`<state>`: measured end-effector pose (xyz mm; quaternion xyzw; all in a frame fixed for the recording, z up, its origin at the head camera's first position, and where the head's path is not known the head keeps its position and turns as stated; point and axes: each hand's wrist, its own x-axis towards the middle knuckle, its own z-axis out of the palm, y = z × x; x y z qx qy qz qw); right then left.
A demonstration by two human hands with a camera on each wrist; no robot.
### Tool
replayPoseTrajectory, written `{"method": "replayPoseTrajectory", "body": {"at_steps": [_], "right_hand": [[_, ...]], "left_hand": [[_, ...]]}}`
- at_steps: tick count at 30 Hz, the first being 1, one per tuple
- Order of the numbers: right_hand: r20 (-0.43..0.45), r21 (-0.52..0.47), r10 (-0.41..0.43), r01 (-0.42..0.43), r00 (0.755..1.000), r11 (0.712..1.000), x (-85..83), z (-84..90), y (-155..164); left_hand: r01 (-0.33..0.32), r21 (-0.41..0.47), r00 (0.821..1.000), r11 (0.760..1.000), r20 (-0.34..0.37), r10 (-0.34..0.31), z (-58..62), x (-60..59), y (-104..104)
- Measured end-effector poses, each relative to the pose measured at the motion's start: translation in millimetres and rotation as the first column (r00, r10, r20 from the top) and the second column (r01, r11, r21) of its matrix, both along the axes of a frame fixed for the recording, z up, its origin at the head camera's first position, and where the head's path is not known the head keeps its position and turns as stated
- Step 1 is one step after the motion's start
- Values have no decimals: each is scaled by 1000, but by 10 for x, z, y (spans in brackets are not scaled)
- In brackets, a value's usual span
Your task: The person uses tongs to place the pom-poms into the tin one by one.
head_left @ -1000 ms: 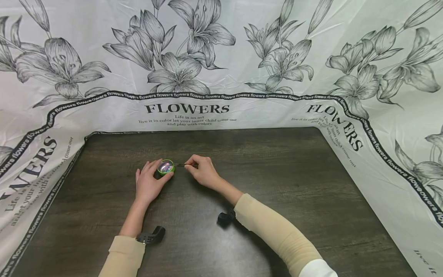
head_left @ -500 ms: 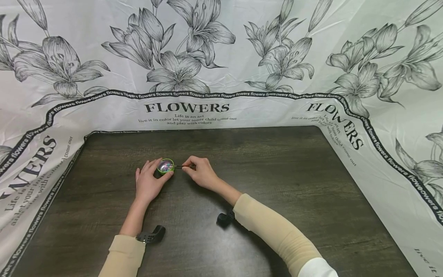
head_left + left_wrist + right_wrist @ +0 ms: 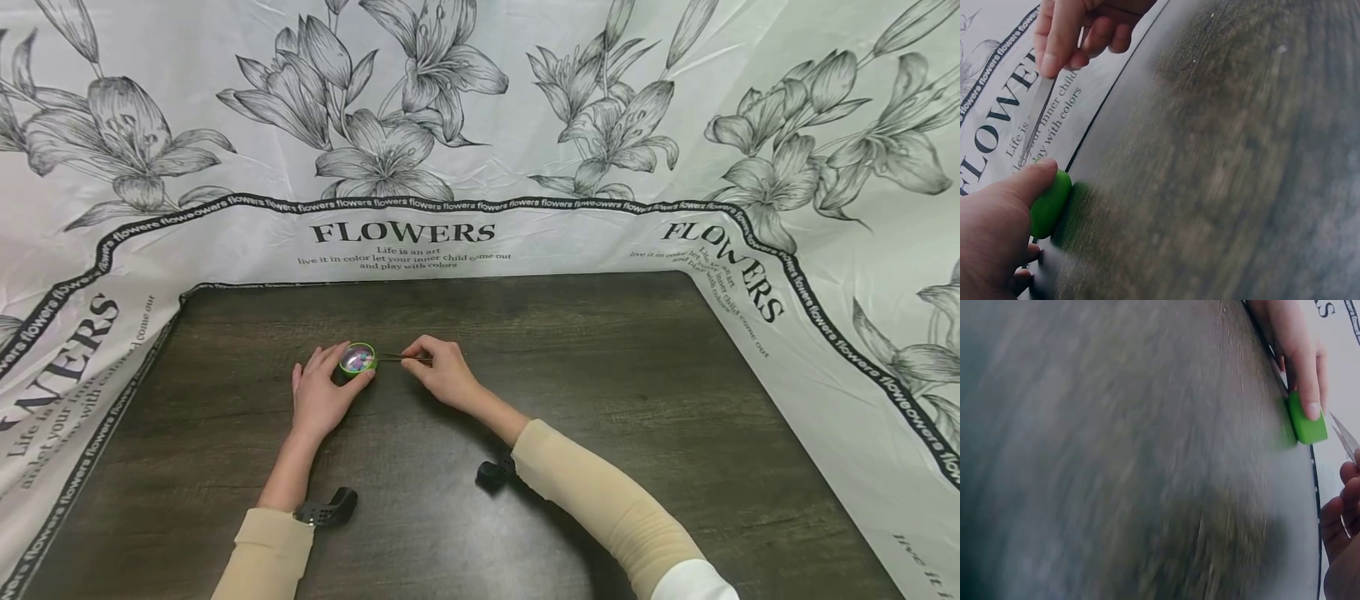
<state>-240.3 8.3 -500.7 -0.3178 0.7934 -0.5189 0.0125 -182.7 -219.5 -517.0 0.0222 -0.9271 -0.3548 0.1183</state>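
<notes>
Dark wood-grain tabletop, hemmed on three sides by a white sheet printed with grey lilies and the word FLOWERS.

Set toward the near left of the tabletop's middle: a small round green dish, with pale pink and blue bits inside, too small to tell apart.

Left of the dish and wrapped round it: the left hand, resting on the wood. Curled thumb and fingers against the green wall, thumb pad pressed to its side in the left wrist view. Steadied, not lifted.

Right of the dish: the right hand, closed in a fine pinch on slim metal tweezers. Other fingers tucked under. Pointed the tips toward the dish and reached about to its rim; could not tell whether anything was caught between them.

Judged as the picking step: tweezers worked at the dish's contents, dish braced against sliding.

Next move, by that reading, would call for a small, steady dip or lift of the tips over the dish, light pressure on the tweezers, and a firm left-hand brace.
</notes>
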Motion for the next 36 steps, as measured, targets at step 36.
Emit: {"method": "replayPoseTrajectory", "body": {"at_steps": [36], "right_hand": [[-86,-7,-407,408,909,913,-18,-225,1075]], "left_hand": [[1,13,1000,1000,10,-1,24,6,15]]}}
